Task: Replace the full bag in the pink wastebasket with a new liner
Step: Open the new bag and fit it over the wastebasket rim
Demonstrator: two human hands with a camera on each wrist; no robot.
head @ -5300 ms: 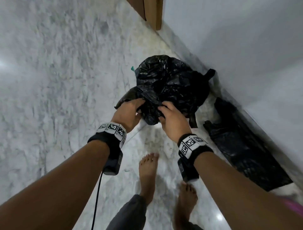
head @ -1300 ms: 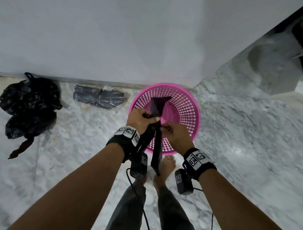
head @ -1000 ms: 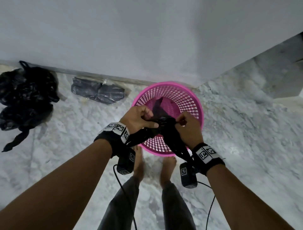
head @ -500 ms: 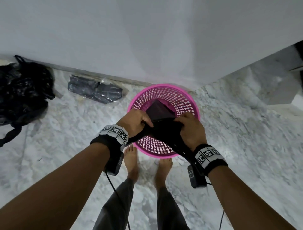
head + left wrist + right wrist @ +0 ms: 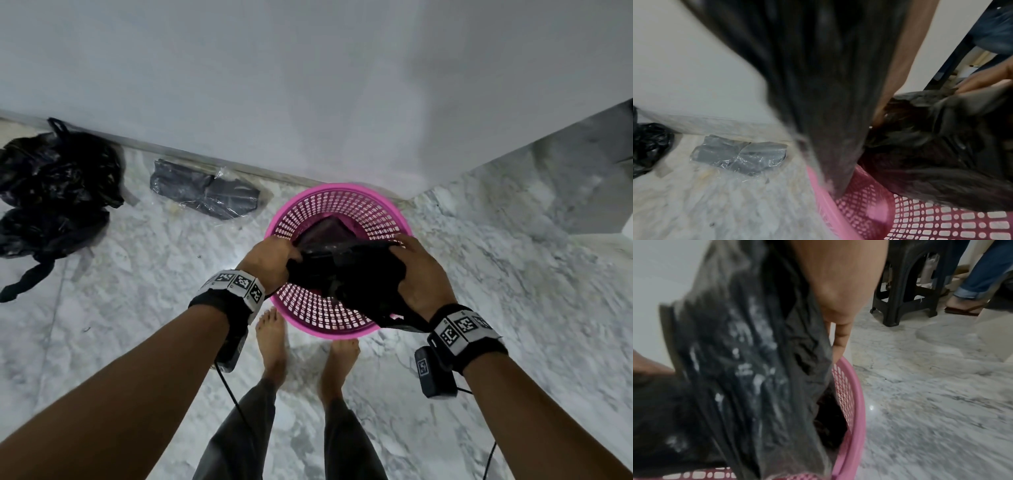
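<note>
From the head camera, the left hand (image 5: 272,262) and right hand (image 5: 419,274), set apart, each grip an edge of the one black liner (image 5: 346,270), stretched over the mouth of the single pink wastebasket (image 5: 370,205) standing by the wall. One tied full bag (image 5: 54,192) and one clear-wrapped pack of liners (image 5: 205,192) lie on the marble floor (image 5: 137,291).

The left wrist view is blurred; black liner film (image 5: 818,81) hangs over the basket rim (image 5: 824,194), seemingly held.

In the right wrist view, fingers (image 5: 840,337) curl around the film (image 5: 748,353) just above the rim (image 5: 855,394). One black stool (image 5: 904,288) stands behind.
</note>
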